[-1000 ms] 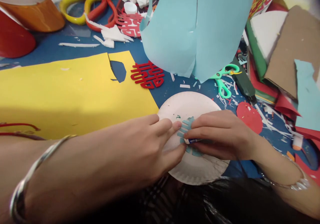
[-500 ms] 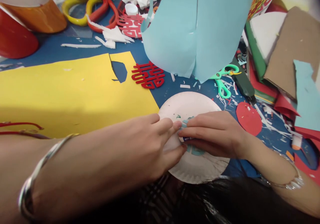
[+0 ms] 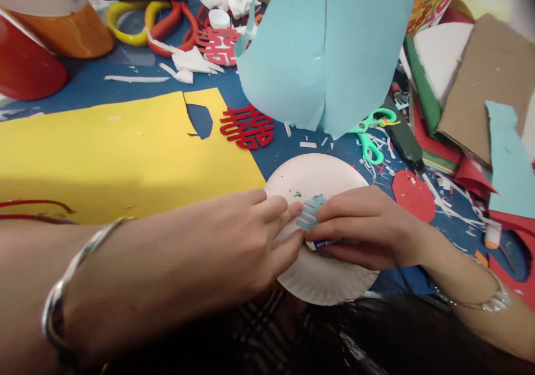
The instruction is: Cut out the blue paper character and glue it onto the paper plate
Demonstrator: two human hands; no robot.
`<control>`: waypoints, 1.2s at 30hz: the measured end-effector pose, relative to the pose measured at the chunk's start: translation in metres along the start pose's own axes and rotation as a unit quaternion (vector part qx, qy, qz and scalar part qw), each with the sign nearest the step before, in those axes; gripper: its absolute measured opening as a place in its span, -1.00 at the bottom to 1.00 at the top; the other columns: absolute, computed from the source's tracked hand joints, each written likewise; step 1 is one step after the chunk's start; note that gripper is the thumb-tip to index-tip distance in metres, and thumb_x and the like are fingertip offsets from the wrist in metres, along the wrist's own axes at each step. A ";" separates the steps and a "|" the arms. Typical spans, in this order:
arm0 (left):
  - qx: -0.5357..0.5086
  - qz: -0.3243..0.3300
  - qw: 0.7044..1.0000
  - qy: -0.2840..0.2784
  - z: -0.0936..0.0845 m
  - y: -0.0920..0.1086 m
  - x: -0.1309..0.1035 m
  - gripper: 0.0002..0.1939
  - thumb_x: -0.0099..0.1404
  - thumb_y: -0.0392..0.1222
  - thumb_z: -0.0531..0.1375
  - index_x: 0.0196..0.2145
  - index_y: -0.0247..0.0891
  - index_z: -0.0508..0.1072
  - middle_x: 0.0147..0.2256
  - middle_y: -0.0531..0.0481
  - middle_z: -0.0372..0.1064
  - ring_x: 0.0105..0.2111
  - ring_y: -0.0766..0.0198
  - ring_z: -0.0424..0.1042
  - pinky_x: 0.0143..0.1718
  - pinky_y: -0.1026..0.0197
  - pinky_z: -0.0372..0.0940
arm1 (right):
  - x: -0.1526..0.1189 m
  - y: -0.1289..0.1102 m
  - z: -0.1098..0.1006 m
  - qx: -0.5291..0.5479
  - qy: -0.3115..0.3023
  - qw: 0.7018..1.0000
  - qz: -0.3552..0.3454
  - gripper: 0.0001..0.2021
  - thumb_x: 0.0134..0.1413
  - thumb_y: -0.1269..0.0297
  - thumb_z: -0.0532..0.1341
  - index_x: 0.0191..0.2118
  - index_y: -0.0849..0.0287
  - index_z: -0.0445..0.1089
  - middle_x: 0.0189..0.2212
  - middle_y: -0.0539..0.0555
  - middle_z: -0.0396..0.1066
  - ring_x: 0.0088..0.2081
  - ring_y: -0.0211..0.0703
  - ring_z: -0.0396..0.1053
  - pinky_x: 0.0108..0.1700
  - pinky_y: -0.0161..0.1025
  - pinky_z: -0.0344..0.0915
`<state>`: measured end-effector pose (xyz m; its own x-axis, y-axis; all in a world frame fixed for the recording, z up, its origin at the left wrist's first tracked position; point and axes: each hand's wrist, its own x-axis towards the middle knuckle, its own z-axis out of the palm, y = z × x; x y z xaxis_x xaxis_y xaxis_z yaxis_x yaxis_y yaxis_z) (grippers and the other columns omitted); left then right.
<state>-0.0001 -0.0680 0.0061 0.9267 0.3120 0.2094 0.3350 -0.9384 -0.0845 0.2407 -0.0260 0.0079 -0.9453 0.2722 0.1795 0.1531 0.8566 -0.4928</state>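
Observation:
A white paper plate (image 3: 326, 171) lies under both hands. Between them is a small light blue paper cutout (image 3: 309, 212) with slits. My left hand (image 3: 263, 235) is at the plate's left, its fingertips pinched at the cutout's left edge. My right hand (image 3: 371, 227) comes from the right, fingers closed round a small glue stick or tube (image 3: 320, 244) with a dark blue label, and touches the cutout's right side. Most of the tube is hidden by the fingers.
Yellow paper (image 3: 125, 157) lies left, with a red cut character (image 3: 247, 127) beside it. Behind the plate stands curved light blue paper (image 3: 292, 57). Green scissors (image 3: 371, 135), a red disc (image 3: 413, 195) and paper scraps lie right. Yellow and red scissor handles (image 3: 171, 27) are farther back.
My right hand has shifted slightly, showing more of the slitted blue cutout. The blue piece seen below the fingers before no longer shows there. The left hand has barely moved.

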 end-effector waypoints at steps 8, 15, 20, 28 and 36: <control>-0.001 -0.008 1.000 -0.002 -0.002 0.001 0.000 -0.70 0.35 -0.31 0.05 -0.04 -0.41 0.47 -0.02 -0.25 0.45 -0.18 0.06 0.43 -0.22 0.09 0.34 | 0.002 -0.001 0.000 -0.024 -0.003 0.999 -0.037 -0.85 0.28 0.36 0.12 -0.14 0.25 0.40 -0.35 0.06 0.45 -0.41 -0.26 0.31 -0.42 -0.28 0.18; -0.002 -0.010 1.000 -0.001 -0.003 0.001 0.000 -0.72 0.34 -0.30 0.09 -0.05 -0.39 0.49 -0.05 -0.22 0.48 -0.21 0.10 0.44 -0.23 0.13 0.34 | 0.002 -0.002 0.000 -0.029 -0.002 0.999 -0.042 -0.85 0.30 0.33 0.10 -0.18 0.24 0.40 -0.40 0.04 0.44 -0.46 -0.28 0.29 -0.45 -0.29 0.15; -0.005 -0.004 1.000 -0.006 -0.004 0.001 -0.001 -0.70 0.34 -0.32 0.08 -0.04 -0.43 0.48 -0.03 -0.26 0.46 -0.20 0.07 0.45 -0.26 0.12 0.35 | 0.002 -0.003 0.000 -0.028 -0.028 0.998 -0.039 -0.83 0.32 0.33 0.07 -0.17 0.23 0.39 -0.40 0.03 0.45 -0.46 -0.28 0.30 -0.44 -0.27 0.15; -0.013 -0.015 1.000 -0.009 -0.003 0.001 -0.002 -0.69 0.34 -0.34 0.04 -0.03 -0.39 0.46 -0.02 -0.24 0.45 -0.18 0.07 0.43 -0.21 0.09 0.32 | 0.004 -0.005 -0.003 -0.004 -0.043 0.999 -0.012 -0.80 0.34 0.33 0.04 -0.17 0.25 0.40 -0.36 0.06 0.46 -0.41 -0.27 0.35 -0.41 -0.30 0.22; -0.020 -0.011 1.000 -0.013 0.000 0.002 -0.004 -0.70 0.32 -0.36 0.05 -0.05 -0.37 0.45 -0.05 -0.21 0.45 -0.14 0.03 0.40 -0.17 0.05 0.30 | 0.004 -0.006 -0.003 0.012 -0.053 0.999 -0.004 -0.80 0.35 0.33 0.03 -0.16 0.25 0.39 -0.30 0.09 0.48 -0.37 -0.25 0.38 -0.39 -0.29 0.24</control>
<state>-0.0034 -0.0708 0.0049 0.9236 0.3359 0.1847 0.3487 -0.9363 -0.0412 0.2370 -0.0288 0.0144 -0.9716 0.2174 0.0930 0.1406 0.8474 -0.5120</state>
